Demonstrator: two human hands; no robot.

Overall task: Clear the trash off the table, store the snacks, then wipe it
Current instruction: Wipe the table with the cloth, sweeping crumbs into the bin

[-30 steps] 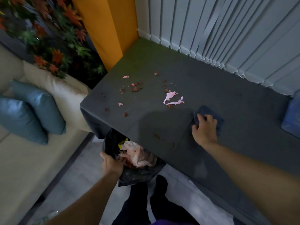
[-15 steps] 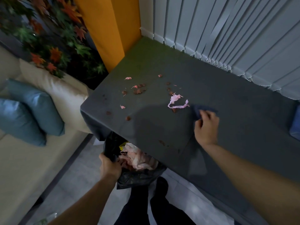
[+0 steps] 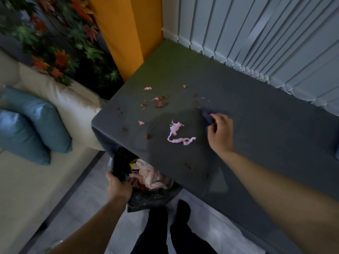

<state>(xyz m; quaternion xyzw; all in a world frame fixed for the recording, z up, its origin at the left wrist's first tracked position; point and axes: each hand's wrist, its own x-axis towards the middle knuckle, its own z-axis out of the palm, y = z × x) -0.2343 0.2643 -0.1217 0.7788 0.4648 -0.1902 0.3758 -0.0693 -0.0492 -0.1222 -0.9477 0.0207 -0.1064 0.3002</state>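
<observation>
A grey cloth covers the table (image 3: 256, 125). On it lie a twisted pink wrapper strip (image 3: 177, 135), small pink scraps (image 3: 147, 88) and brown crumbs (image 3: 161, 103). My right hand (image 3: 220, 132) grips a dark blue cloth (image 3: 206, 115) and presses it on the table just right of the pink strip. Below the table's near edge, my left hand (image 3: 118, 186) grips the rim of a black trash bag (image 3: 146, 195) filled with crumpled pink and yellow wrappers.
A cream sofa (image 3: 36, 180) with blue cushions (image 3: 36, 125) stands to the left. An orange pillar (image 3: 124, 33) and white vertical blinds (image 3: 256, 33) border the table's far side. My dark-trousered legs (image 3: 165, 231) stand on the pale floor.
My right hand has slid the blue cloth up and left across the table toward the crumbs. The pink strip has shifted toward the near edge. My left hand keeps holding the bag.
</observation>
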